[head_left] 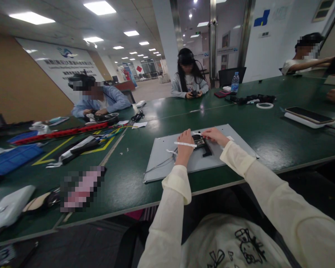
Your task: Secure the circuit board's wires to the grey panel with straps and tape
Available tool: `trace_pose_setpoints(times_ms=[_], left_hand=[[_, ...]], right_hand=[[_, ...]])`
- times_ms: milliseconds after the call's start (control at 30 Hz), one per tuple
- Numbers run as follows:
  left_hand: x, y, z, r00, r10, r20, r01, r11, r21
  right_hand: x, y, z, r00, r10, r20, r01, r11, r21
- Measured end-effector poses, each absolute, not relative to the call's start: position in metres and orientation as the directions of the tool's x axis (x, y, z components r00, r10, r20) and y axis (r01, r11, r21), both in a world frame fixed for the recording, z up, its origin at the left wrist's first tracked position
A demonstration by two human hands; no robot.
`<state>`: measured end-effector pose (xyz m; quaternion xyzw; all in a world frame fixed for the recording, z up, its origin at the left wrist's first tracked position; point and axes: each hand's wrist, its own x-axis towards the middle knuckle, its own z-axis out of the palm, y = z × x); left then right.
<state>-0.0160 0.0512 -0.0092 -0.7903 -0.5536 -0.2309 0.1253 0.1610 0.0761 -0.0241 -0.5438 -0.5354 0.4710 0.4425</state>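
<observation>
One black device (198, 141) sat on one grey board (163, 149), between the left hand (185, 144) and right hand (216, 136); whether either grasped it, I could not tell. One bottle (235, 83) and a blue basket (13, 160) stood apart, contents unclear.
</observation>
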Motion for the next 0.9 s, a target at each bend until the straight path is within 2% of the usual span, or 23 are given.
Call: trace_pose_setpoints(times_ms=[267, 400, 567, 700, 800, 833, 900], left_hand=[[-0.016, 0.068, -0.010, 0.406, 0.802, 0.439, 0.888, -0.459, 0.016], [-0.010, 0.079, -0.014, 0.476, 0.804, 0.357, 0.857, -0.514, 0.015], [-0.006, 0.085, -0.019, 0.485, 0.823, 0.296, 0.858, -0.513, 0.021], [-0.006, 0.084, -0.017, 0.485, 0.823, 0.295, 0.856, -0.516, 0.031], [-0.006, 0.083, -0.014, 0.481, 0.827, 0.290, 0.861, -0.508, 0.019], [-0.006, 0.082, -0.013, 0.481, 0.827, 0.292, 0.862, -0.507, 0.016], [-0.006, 0.081, -0.012, 0.484, 0.822, 0.302, 0.860, -0.511, 0.012]], right_hand=[[0.160, 0.079, -0.024, 0.032, 0.996, -0.082, 0.206, -0.087, -0.975], [0.158, 0.080, -0.024, 0.040, 0.996, -0.085, 0.205, -0.091, -0.975], [0.156, 0.077, -0.020, 0.086, 0.992, -0.093, 0.220, -0.110, -0.969], [0.157, 0.076, -0.018, 0.111, 0.991, -0.069, 0.334, -0.103, -0.937], [0.162, 0.073, -0.020, 0.071, 0.997, 0.011, 0.482, -0.024, -0.876], [0.163, 0.071, -0.021, 0.039, 0.997, 0.065, 0.561, 0.032, -0.828], [0.164, 0.066, -0.021, -0.031, 0.984, 0.176, 0.739, 0.141, -0.658]])
